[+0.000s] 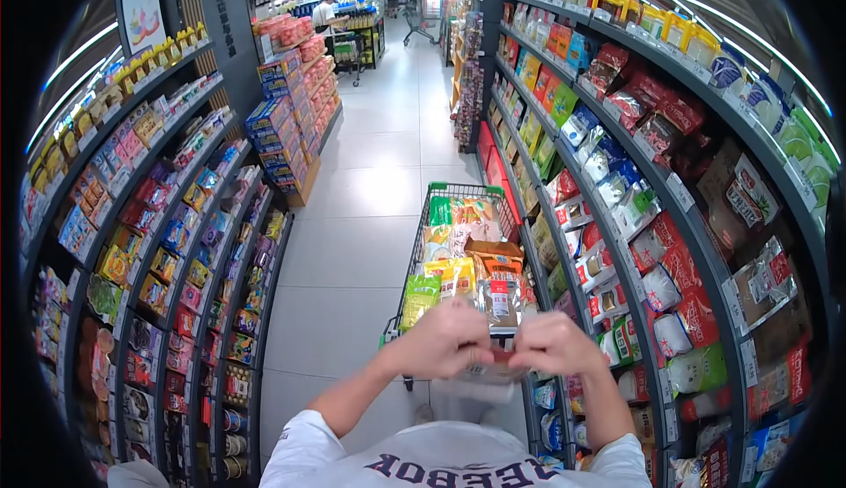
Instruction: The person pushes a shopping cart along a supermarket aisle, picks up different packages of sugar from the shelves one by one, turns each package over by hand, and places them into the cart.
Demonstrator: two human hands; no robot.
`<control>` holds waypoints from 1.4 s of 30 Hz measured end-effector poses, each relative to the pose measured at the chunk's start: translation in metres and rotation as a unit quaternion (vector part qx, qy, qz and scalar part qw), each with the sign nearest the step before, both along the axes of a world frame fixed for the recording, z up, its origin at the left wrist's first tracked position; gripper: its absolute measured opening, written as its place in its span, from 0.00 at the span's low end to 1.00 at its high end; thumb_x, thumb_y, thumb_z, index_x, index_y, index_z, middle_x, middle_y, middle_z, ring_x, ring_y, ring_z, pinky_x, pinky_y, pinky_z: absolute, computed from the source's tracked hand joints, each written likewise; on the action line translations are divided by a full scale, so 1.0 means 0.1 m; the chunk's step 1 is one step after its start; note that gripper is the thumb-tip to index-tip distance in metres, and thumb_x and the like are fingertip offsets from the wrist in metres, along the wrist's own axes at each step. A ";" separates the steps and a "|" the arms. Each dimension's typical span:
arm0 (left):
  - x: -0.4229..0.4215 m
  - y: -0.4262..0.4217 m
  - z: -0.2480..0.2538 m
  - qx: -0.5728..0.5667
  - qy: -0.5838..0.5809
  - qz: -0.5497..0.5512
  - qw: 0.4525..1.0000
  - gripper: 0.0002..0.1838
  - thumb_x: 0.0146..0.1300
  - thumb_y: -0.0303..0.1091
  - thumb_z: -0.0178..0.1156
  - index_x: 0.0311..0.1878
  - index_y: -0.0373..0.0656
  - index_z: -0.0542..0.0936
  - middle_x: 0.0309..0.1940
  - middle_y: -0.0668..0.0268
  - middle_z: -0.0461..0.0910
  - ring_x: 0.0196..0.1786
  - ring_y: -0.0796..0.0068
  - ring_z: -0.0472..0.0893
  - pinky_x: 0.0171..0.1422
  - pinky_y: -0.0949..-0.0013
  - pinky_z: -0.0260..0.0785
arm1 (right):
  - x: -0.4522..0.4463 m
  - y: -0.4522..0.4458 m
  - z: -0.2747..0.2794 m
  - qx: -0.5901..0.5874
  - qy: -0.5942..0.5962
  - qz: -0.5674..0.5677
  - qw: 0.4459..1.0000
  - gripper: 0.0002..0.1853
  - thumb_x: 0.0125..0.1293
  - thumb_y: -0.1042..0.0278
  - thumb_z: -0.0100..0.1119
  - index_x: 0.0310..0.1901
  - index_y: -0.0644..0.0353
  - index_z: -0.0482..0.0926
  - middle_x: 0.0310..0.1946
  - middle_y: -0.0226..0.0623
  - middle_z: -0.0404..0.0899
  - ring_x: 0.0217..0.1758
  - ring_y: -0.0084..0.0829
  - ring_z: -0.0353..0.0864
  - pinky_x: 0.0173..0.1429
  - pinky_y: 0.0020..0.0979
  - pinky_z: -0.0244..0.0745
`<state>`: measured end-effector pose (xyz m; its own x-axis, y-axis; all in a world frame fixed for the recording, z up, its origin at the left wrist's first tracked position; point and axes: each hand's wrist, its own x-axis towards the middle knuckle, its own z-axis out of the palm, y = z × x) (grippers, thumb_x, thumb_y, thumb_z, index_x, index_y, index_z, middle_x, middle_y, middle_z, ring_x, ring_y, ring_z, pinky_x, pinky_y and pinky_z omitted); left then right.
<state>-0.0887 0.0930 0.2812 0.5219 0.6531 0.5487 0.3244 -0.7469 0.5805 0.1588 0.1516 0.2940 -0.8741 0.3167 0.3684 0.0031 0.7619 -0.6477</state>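
Both hands are raised in front of the chest, over the near end of a shopping cart (505,191). My left hand (451,338) is closed, pinching the left end of a small package (493,370) with a reddish top. The package's right end is in the closed fingers of my right hand (555,344). Motion blurs the package's lower part, and its label cannot be read. Beyond the hands, the cart holds a green bag (420,301), a yellow bag (451,273), an orange and clear bag (500,285) and several other bags.
Shelves of packaged goods (652,188) run close along the right. Snack shelves (167,250) line the left. Stacked boxes (280,131) stand farther up the left side. The tiled aisle floor (352,250) leads to a distant person (326,14) and another cart (421,25).
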 end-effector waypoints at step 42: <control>0.42 0.96 -0.08 -0.172 0.050 0.172 0.969 0.08 0.56 0.34 0.70 0.29 0.39 0.83 0.24 0.58 0.81 0.29 0.57 0.80 0.36 0.60 0.70 | 0.38 1.04 -0.31 0.065 0.003 -0.101 0.993 0.11 0.61 0.60 0.70 0.30 0.60 0.84 0.24 0.42 0.80 0.30 0.45 0.83 0.35 0.42 0.76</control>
